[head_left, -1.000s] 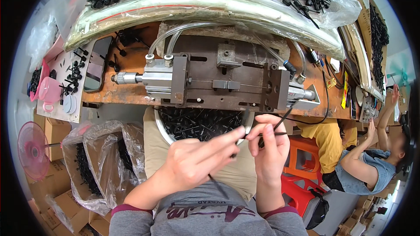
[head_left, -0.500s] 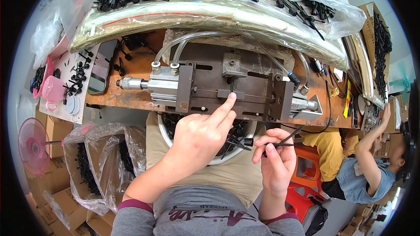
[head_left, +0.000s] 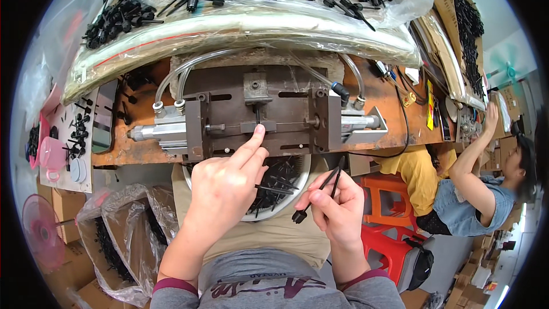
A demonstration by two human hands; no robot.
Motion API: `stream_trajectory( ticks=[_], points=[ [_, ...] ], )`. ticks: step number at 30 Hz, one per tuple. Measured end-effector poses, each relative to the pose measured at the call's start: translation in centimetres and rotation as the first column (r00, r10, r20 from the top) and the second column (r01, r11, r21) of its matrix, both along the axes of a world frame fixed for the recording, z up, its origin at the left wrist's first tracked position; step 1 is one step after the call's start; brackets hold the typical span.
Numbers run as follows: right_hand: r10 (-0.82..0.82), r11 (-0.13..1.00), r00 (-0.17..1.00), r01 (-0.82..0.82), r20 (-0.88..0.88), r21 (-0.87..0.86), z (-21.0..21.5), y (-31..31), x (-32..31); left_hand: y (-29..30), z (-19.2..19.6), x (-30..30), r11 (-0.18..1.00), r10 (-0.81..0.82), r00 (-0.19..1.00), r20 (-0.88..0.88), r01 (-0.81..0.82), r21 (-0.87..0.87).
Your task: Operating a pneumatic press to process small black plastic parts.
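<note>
My left hand (head_left: 226, 183) reaches over the front of a dark metal fixture (head_left: 286, 91). Its index finger is stretched out, the tip on a small dark block (head_left: 266, 127), where a thin black stem stands upright. Its other fingers are curled, and a black stemmed plastic part (head_left: 277, 189) sticks out from under them. In my right hand (head_left: 337, 203), a slim black plastic part with a knobbed end (head_left: 299, 216) is held between thumb and fingers, knob pointing down-left. Silver air cylinders, one left (head_left: 166, 131) and one right (head_left: 360, 121), face the block.
A white basin (head_left: 306, 186) of black parts sits between my legs. Behind the fixture, black parts lie heaped on a plastic-wrapped bundle (head_left: 240, 26). Clear hoses (head_left: 166, 83) arch over the fixture. Plastic-lined boxes (head_left: 123, 240) stand at left; a co-worker (head_left: 474, 194) sits at right.
The view has shifted, moving the scene leftward. My right hand has turned its black part knob-down. At the left cylinder, the rod end now stands out from its bracket. My left fingertip stays at the block.
</note>
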State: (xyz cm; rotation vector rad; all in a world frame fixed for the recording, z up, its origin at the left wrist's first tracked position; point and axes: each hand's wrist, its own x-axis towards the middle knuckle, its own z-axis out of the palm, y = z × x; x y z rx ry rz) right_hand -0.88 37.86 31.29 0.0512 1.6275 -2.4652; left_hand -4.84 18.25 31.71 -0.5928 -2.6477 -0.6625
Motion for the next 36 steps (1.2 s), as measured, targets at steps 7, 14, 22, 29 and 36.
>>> stream_trajectory(
  ticks=[7,14,22,29,36],
  points=[
    [-0.072,0.997,0.997,0.073,0.022,-0.031,-0.7,-0.5,0.2,-0.7,-0.2,1.9,0.936,-0.185,0.983,-0.017,0.182,0.301],
    [-0.031,0.981,0.994,0.050,0.101,-0.189,-0.7,-2.0,0.3,0.0,-0.2,4.1,0.899,-0.350,0.933,-0.089,0.361,0.250],
    [0.025,0.934,0.999,-0.033,-0.028,-0.357,-2.5,-1.3,-0.4,0.1,1.1,4.4,0.845,-0.407,0.910,-0.086,0.410,0.344],
    [0.092,0.966,0.996,-0.088,0.003,-0.245,-1.3,-0.5,-0.3,-0.3,0.2,5.2,0.812,-0.459,0.888,-0.004,0.421,0.404],
    [0.258,0.872,0.964,-0.260,-0.062,-0.416,-1.1,0.2,0.0,-1.1,-0.6,5.8,0.677,-0.483,0.871,0.087,0.308,0.668]
  ],
)
